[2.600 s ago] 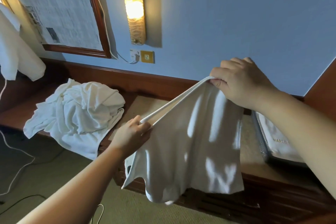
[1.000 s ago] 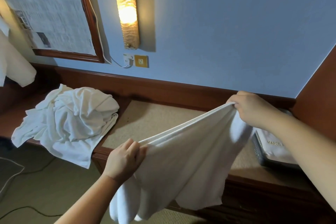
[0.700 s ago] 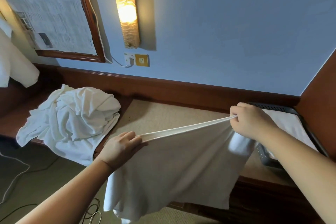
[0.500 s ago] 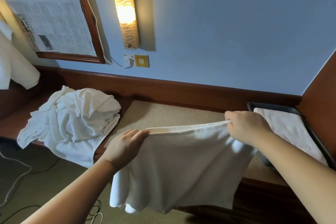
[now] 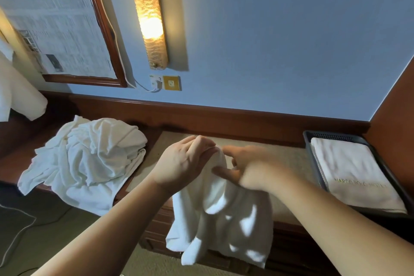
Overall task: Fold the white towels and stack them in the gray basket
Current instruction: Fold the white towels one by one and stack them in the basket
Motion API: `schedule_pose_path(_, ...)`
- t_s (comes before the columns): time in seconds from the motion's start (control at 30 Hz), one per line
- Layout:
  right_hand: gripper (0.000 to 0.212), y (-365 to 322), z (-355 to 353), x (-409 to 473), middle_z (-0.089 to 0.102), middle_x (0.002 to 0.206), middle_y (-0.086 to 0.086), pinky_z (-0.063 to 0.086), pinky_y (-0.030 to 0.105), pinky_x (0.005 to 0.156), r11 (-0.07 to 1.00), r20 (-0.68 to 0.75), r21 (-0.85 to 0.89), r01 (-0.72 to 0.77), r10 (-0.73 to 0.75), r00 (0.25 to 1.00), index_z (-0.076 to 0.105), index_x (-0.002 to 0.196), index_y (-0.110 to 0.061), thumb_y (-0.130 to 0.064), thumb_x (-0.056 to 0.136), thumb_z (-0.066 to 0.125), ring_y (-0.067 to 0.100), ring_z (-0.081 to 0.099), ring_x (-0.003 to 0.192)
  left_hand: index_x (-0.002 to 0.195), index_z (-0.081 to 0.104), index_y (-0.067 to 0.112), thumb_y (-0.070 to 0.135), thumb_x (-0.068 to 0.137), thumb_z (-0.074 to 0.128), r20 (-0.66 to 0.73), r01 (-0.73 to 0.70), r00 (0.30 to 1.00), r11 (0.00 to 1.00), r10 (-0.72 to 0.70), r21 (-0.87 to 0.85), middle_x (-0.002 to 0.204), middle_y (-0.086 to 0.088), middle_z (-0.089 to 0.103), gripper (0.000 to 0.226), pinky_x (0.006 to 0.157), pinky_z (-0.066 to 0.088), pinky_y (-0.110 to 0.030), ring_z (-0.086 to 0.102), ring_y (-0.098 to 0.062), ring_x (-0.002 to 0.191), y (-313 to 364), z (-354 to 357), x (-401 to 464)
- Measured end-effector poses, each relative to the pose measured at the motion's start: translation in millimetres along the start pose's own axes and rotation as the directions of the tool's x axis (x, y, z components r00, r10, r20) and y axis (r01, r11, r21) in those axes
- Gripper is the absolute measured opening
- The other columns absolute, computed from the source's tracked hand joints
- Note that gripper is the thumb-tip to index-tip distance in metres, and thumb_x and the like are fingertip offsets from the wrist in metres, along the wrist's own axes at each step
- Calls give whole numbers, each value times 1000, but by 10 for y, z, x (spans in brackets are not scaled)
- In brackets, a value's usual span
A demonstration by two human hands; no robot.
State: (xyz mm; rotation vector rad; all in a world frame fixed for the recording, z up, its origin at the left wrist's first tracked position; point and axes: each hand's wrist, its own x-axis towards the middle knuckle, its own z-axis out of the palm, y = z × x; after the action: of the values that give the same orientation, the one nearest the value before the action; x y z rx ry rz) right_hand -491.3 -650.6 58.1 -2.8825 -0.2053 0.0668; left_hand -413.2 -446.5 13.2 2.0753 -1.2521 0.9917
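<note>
Crumpled towel pile [image 5: 89,161] on bench [image 5: 289,159] at left, then left hand [image 5: 186,163] & blurred right hand [image 5: 248,170] meet mid-frame, both pinching the top of 1 white towel [image 5: 224,219] hanging over the bench front, w/ gray basket [image 5: 313,141] holding a folded towel [image 5: 354,172] far right.

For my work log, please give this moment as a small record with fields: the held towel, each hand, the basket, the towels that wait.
held towel: white towel, hanging from both hands in front of the counter edge
left hand: left hand, holds the top of the towel
right hand: right hand, blurred, at the same top edge; grip unclear
hands: brought close together
basket: gray basket at the right end of the counter, one folded towel with gold lettering inside
waiting: unfolded pile on the left, partly over the counter edge
</note>
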Motion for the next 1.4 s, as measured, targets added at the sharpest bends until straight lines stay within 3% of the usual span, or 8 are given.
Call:
schedule_pose_path(0.13, 35, 40, 46, 78, 69, 97, -10, 54, 38, 75, 999, -26, 27, -40, 41, 999, 52, 107, -42, -72, 97, 37, 20, 63, 90, 100, 63, 13, 29, 103, 62, -8, -39, 999, 999, 39, 20, 87, 2, 70, 17, 52, 51, -35, 67, -21, 76, 13, -49, 15)
schedule_pose_path(0.33, 34, 32, 93, 41, 67, 84, -1, 45, 33, 62, 978, -226, -209, -20, -28, 974, 63, 94, -28, -49, 100, 38, 29, 63, 77, 98, 64, 13, 33, 107, 60, 46, -40, 998, 997, 37, 67, 78, 1, 66, 22, 44, 48, -41, 61, -22, 68, -97, -45, -145)
schedule_pose_path(0.5, 19, 30, -23, 26, 55, 71, -5, 37, 33, 60, 979, -193, -204, 20, -60, 979, 57, 86, -26, -38, 98, 47, 26, 49, 69, 107, 59, 17, 32, 106, 64, 112, -72, 991, 996, 67, 43, 83, 2, 62, 16, 44, 47, -41, 56, -23, 69, -206, -65, -339)
schedule_pose_path(0.67, 30, -78, -132, 48, 53, 65, -5, 39, 33, 58, 963, -141, -256, 87, -127, 982, 47, 71, -24, -33, 99, 45, 25, 53, 67, 128, 49, 24, 15, 101, 68, 142, -76, 988, 994, 65, 73, 84, -2, 53, 33, 45, 42, -40, 46, -24, 67, -313, 18, -615)
schedule_pose_path(0.93, 29, -75, -223, -12, 56, 64, -4, 37, 32, 55, 954, -107, -279, 112, -147, 983, 58, 74, -20, -33, 98, 47, 22, 55, 65, 111, 67, 13, 4, 92, 67, 161, 201, 967, 979, -196, -20, 90, 1, 57, 21, 67, 50, -35, 57, -26, 76, -290, 113, -1140)
schedule_pose_path(1.07, 36, -60, -217, -47, 50, 60, -5, 33, 32, 54, 955, -92, -273, 117, -147, 985, 45, 64, -23, -35, 97, 48, 20, 50, 63, 91, 60, 27, 13, 84, 61, 205, 483, 863, 873, -461, -71, 82, 15, 50, 16, 62, 49, -33, 53, -14, 72, -203, 199, -1410)
schedule_pose_path(1.23, 36, -25, -219, -119, 52, 61, -4, 36, 34, 57, 959, -68, -266, 96, -118, 991, 45, 63, -21, -35, 96, 49, 20, 50, 63, 100, 64, 26, 21, 89, 48, 324, 682, 697, 731, -639, -25, 88, 13, 55, 20, 64, 45, -30, 54, -11, 77, -190, 276, -1653)
schedule_pose_path(1.4, 35, 42, -193, -183, 54, 61, -2, 45, 37, 59, 971, -78, -230, 68, -88, 993, 48, 65, -16, -33, 96, 50, 18, 52, 63, 94, 77, 24, 16, 92, 56, 363, 818, 468, 550, -806, 166, 91, 0, 67, 22, 70, 45, -33, 62, -28, 85, -216, 260, -1636)
